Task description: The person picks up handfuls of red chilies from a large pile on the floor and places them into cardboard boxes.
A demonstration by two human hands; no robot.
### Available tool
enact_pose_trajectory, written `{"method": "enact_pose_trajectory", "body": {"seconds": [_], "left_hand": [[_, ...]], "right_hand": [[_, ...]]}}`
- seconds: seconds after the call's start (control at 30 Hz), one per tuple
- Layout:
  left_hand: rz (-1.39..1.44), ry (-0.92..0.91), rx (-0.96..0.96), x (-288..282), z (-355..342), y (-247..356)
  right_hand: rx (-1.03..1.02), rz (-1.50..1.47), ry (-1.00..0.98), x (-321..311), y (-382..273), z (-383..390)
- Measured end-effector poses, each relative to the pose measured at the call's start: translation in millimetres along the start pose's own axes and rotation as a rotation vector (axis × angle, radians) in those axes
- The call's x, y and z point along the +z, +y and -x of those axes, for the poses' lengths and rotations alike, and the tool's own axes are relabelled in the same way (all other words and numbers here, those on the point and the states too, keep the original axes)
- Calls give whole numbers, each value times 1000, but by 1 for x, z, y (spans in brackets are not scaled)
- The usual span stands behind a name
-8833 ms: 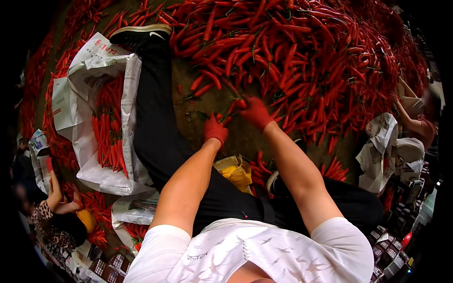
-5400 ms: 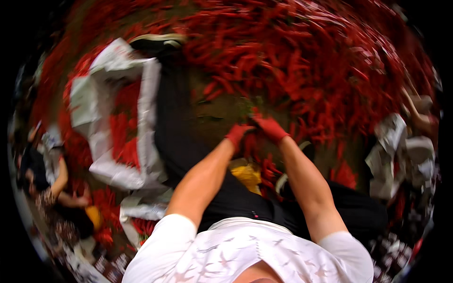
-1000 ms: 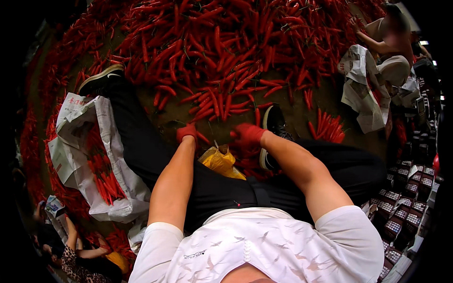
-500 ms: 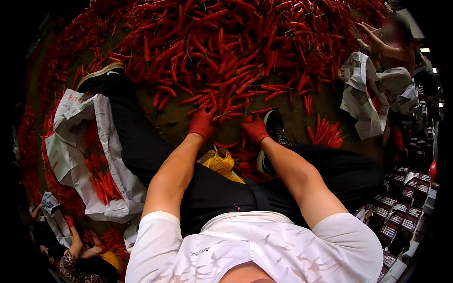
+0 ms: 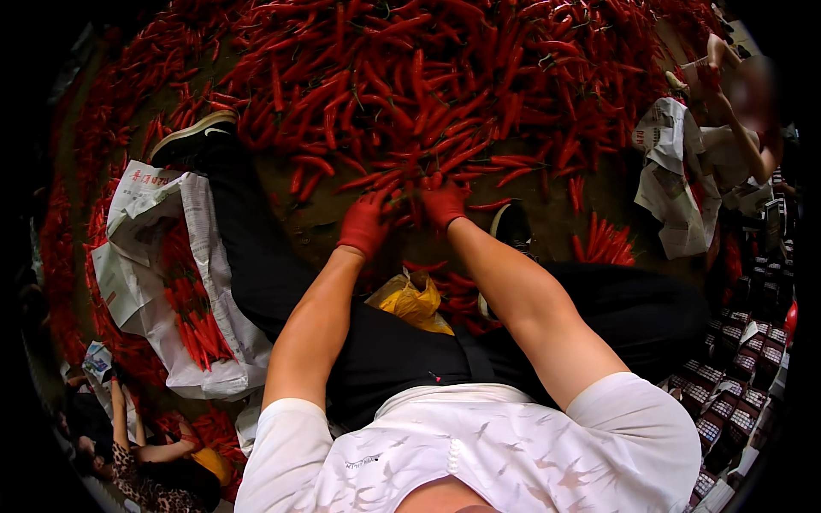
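Both my hands wear red gloves and work close together at the near edge of a heap of red chili peppers (image 5: 410, 77). My left hand (image 5: 366, 222) is closed around chili peppers that show at its fingertips. Beside it, my right hand (image 5: 444, 203) has its fingers curled on a chili pepper at the heap's edge; blur and the matching red hide the exact grip. Between my legs lie more loose chili peppers (image 5: 462, 312) and a crumpled yellow bag (image 5: 414, 301).
Left of my leg, a newsprint wrapping (image 5: 192, 376) holds several chili peppers. A small bunch of chili peppers (image 5: 605, 242) lies beyond my right knee. One person sits at the right by more newsprint (image 5: 676, 222); others are at lower left. Dark crates (image 5: 731, 376) stand at the right.
My right hand has moved left and slightly up, to beside my left hand. My left hand stays near the same peppers. The person at right has raised an arm.
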State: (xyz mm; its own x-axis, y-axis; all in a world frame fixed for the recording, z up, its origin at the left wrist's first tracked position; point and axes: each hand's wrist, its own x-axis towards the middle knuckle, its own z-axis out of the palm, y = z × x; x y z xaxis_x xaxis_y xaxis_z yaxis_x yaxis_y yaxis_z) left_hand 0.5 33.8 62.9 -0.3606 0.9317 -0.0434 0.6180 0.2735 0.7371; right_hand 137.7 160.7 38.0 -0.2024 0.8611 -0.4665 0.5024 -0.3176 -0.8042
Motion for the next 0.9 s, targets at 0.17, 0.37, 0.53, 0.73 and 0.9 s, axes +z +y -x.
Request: {"method": "enact_pose_trajectory", "body": {"seconds": [0.17,0.37,0.53,0.73,0.9], "left_hand": [[1118,224,-481,19,-4,-55],[1076,62,-1188,35,22,-62],[1976,-22,-914,31,27,-11],[1826,-388,-510,12,19,26],[1298,81,-675,31,31,8]], "right_hand": [[-74,-294,-57,8,27,-14],[-368,504,133,25,-8,16],[157,-111,-580,-29,-51,18],[79,-476,-590,14,-3,33],[472,-712,-945,21,-17,56]]}}
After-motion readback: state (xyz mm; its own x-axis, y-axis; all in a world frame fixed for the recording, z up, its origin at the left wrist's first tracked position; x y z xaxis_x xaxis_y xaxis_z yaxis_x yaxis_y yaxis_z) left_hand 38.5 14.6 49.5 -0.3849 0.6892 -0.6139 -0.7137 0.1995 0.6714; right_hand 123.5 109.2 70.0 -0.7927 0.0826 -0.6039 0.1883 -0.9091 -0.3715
